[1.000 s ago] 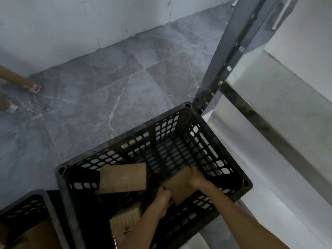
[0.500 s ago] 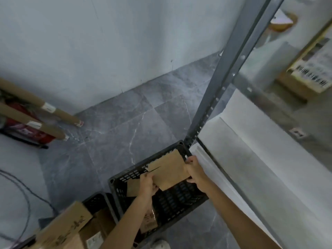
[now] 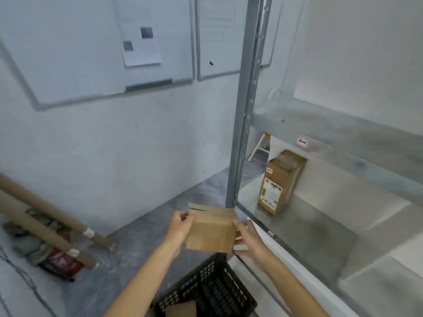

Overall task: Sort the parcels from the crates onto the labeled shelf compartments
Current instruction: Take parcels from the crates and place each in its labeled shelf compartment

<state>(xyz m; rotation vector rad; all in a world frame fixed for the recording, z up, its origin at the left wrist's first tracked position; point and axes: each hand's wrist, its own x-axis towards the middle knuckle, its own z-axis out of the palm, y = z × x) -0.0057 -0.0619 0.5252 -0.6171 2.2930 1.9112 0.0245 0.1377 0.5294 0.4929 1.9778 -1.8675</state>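
Note:
I hold a small brown cardboard parcel [image 3: 211, 229] in the air above the black plastic crate [image 3: 206, 291]. My left hand [image 3: 179, 227] grips its left edge and my right hand [image 3: 250, 239] grips its right side. The crate sits on the floor at the bottom centre, with another brown parcel [image 3: 182, 310] lying inside it. To the right stands the grey metal shelf [image 3: 297, 227], where a taller brown parcel [image 3: 280, 185] with a printed label stands upright. Small labels [image 3: 302, 141] are stuck on the shelf edges.
The shelf's grey upright post [image 3: 248, 110] rises just behind the held parcel. Cardboard tubes [image 3: 45, 216] lean against the wall at left above a red object. Whiteboards [image 3: 103, 49] hang on the wall. Grey tiled floor [image 3: 142, 248] lies between wall and crate.
Both hands lifted the parcel out of the crate to about shelf level. My view swung up from the crate to the wall and shelf.

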